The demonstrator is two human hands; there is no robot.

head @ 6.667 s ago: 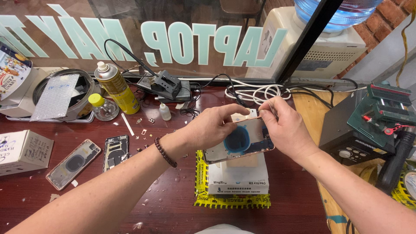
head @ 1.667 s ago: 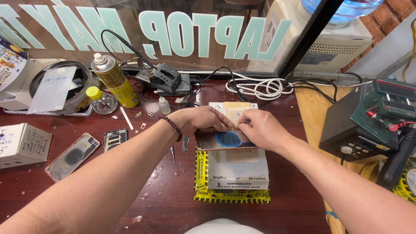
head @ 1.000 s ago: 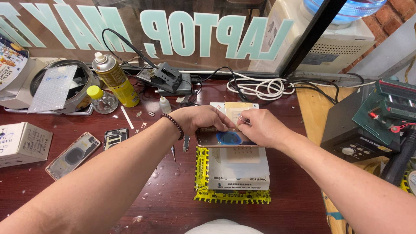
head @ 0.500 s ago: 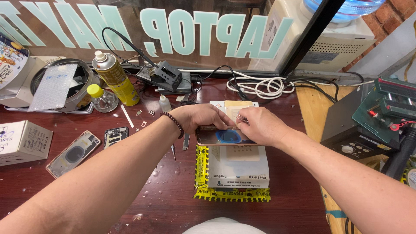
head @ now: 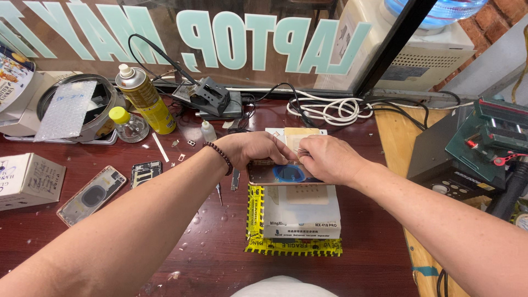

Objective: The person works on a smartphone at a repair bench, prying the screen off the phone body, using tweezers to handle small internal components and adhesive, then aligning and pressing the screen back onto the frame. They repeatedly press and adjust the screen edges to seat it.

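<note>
Pinching a phone back (head: 286,174) flat on a white box (head: 301,212), both hands' fingers (head: 289,155) clamp its top edge; fitting looks unfinished.

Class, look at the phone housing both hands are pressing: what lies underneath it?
The phone housing rests on a white box-shaped device with yellow tape under it; the device's top beneath the housing is hidden.
</note>
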